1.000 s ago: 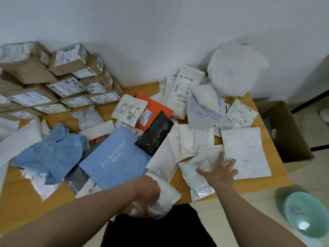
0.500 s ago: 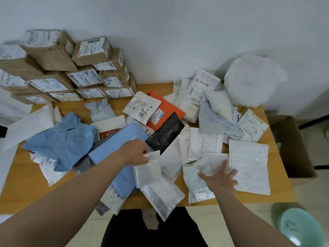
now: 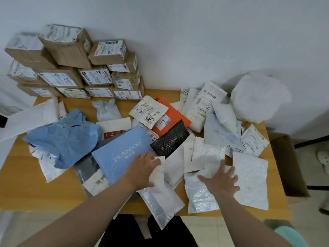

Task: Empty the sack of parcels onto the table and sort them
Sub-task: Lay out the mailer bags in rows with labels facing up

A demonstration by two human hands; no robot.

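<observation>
Head view: the left hand (image 3: 142, 168) is closed on a small white packet (image 3: 159, 169), fingers curled over its top edge and the packet creased at the grip. The right hand (image 3: 220, 182) is open, fingers spread and straight, palm down over a glossy padded envelope (image 3: 199, 195). Whether the palm presses the envelope or hovers just above it cannot be told.

The held packet is positioned over the near middle of the table (image 3: 35, 184), between a blue mailer (image 3: 122, 154) on the left and a group of white padded envelopes on the right. A black bubble mailer (image 3: 170, 139) and an orange mailer (image 3: 178, 114) lie further back. Cardboard boxes (image 3: 71, 68) are stacked against the wall at the far left. A limp white sack (image 3: 258, 98) sits at the far right corner.

The emptying step is judged complete, and sorting of the soft parcels is in hand. The boxes are already grouped. For the next move, the held packet should be laid with the white envelopes beside the right hand. Care is advised with a silver-white mailer (image 3: 160, 205) that overhangs the near edge and could be knocked off.
</observation>
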